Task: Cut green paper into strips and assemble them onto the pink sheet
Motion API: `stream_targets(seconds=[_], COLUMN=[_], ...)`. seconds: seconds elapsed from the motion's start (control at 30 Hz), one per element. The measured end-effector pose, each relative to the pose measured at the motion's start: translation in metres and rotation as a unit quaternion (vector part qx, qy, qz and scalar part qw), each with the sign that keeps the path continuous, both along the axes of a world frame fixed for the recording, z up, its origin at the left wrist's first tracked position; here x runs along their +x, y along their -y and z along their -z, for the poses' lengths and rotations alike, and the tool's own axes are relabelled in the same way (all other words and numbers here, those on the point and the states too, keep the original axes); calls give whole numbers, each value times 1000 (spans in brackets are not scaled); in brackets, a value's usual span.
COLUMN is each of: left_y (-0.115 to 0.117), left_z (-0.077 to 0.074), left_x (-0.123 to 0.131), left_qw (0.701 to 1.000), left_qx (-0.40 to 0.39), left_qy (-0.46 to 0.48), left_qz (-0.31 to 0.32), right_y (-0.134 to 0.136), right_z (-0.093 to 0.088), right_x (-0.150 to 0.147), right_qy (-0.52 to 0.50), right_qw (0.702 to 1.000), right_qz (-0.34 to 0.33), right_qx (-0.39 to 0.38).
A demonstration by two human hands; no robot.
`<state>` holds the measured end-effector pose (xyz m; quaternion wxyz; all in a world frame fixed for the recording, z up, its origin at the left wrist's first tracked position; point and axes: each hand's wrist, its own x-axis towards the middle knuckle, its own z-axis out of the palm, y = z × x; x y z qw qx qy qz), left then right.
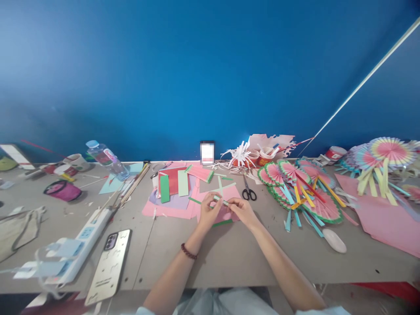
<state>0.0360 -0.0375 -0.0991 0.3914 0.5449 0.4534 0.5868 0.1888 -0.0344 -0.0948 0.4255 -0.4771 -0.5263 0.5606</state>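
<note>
My left hand (208, 211) and my right hand (242, 211) meet over a pink sheet of paper (226, 194) at the middle of the grey table (229, 258). Both pinch a narrow pale-green paper strip (222, 201) held between their fingertips. A dark bead bracelet (189, 252) circles my left wrist. Loose green strips (226, 186) lie just beyond the hands, and black scissors (249, 192) rest to the right of them.
Pink, red and green paper sheets (173, 186) are stacked at the left of the hands. Folded paper fans (302, 190) spread on the right. A phone (110, 264), a power strip (77, 251), a water bottle (106, 159) and cups (259, 155) stand around. A blue wall rises behind.
</note>
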Motion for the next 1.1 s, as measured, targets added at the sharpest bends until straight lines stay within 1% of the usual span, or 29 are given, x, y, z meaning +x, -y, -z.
stream_targets(seconds=[0.17, 0.33, 0.5, 0.6, 0.7, 0.83, 0.93, 1.1], left_y=[-1, -1, 3, 5, 5, 4, 5, 7], left_z=[-2, -2, 0, 1, 3, 5, 4, 2], left_x=[0, 0, 1, 4, 7, 10, 12, 16], left_qw=[999, 999, 999, 999, 999, 999, 999, 999], left_qx=[21, 5, 20, 30, 25, 14, 9, 20], left_qy=[-14, -6, -6, -5, 14, 36, 36, 33], left_qz=[20, 31, 32, 30, 36, 39, 38, 31], right_y=[0, 0, 0, 2, 5, 7, 6, 6], right_z=[2, -2, 1, 3, 1, -2, -1, 2], right_x=[2, 3, 2, 0, -3, -6, -7, -7], right_qy=[7, 28, 39, 70, 134, 212, 248, 296], right_qw=[1000, 999, 997, 992, 976, 943, 924, 901], right_qz=[8, 22, 43, 57, 87, 113, 132, 143], right_qx=[3, 19, 59, 92, 149, 232, 261, 282])
